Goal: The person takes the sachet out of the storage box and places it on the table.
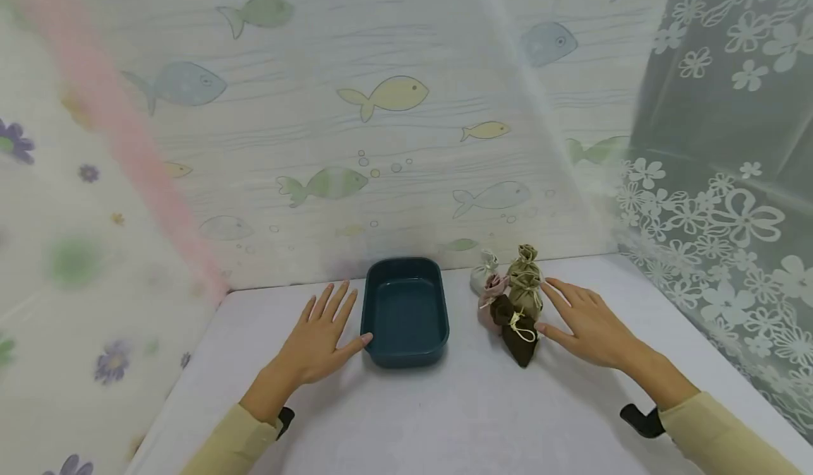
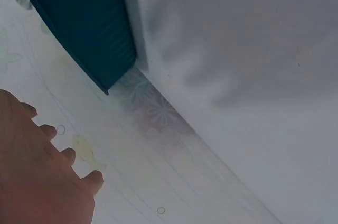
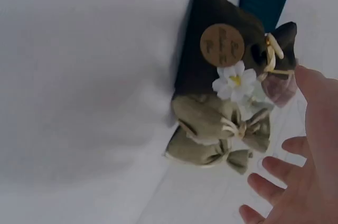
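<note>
1. We see the left hand [image 1: 315,344] lying flat on the table [image 1: 444,418], fingers straight, thumb touching the teal tray [image 1: 405,312].
2. The right hand [image 1: 587,323], fingers spread and relaxed, touches the dark brown pouch [image 1: 517,337] and olive pouch [image 1: 524,281] right of the tray.

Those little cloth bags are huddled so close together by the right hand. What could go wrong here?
The small drawstring cloth pouches stand bunched and touching, so grasping one may topple its neighbours, mainly the upright olive-green pouch. The cream cords could snag the right hand fingers. The left hand thumb touches the dark teal rectangular tray, which might slide if nudged.
</note>
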Tool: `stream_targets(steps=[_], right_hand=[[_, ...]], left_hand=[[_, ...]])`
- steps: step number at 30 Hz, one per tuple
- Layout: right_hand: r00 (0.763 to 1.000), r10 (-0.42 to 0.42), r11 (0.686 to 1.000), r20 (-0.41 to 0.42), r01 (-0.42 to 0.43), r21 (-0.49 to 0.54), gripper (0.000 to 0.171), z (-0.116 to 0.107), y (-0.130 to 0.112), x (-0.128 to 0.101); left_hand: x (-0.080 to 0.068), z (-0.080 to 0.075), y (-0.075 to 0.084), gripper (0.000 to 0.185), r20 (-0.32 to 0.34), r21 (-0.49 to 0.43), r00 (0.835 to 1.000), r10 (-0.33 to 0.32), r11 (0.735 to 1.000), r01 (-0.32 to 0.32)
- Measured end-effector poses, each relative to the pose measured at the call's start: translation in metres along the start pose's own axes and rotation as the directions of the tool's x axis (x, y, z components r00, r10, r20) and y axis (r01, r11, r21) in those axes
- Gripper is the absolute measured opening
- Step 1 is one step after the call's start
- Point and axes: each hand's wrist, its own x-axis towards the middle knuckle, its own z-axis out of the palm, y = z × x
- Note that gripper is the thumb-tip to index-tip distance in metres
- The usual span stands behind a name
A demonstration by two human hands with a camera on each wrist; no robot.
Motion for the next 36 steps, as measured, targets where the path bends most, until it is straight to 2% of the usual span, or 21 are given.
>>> stream_targets(steps=[5,12,25,29,36], right_hand=[[1.000,0.003,0.999,-0.005,-0.003,0.044,0.079,0.003,-0.006,0.004],[0.998,-0.009,0.997,-0.069,0.014,0.073,0.074,0.004,-0.015,0.009],[0.998,0.066,0.972,0.014,-0.068,0.227,0.074,0.014,-0.027,0.013],[0.997,0.080,0.964,-0.007,-0.075,0.254,0.067,0.019,-0.028,0.018],[0.995,0.048,0.953,-0.083,-0.021,0.302,0.040,0.032,-0.027,0.025]], left_hand=[[0.002,0.000,0.007,0.098,0.024,-0.025,1.000,-0.005,1.000,0.006],[0.004,-0.002,0.012,0.103,0.035,-0.044,0.999,-0.013,0.999,0.015],[0.007,0.013,0.020,0.107,0.097,-0.110,0.995,-0.015,0.994,0.026],[0.006,0.016,0.022,0.109,0.115,-0.128,0.993,-0.017,0.991,0.032],[0.003,0.026,0.024,0.105,0.125,-0.143,0.992,-0.019,0.989,0.037]])
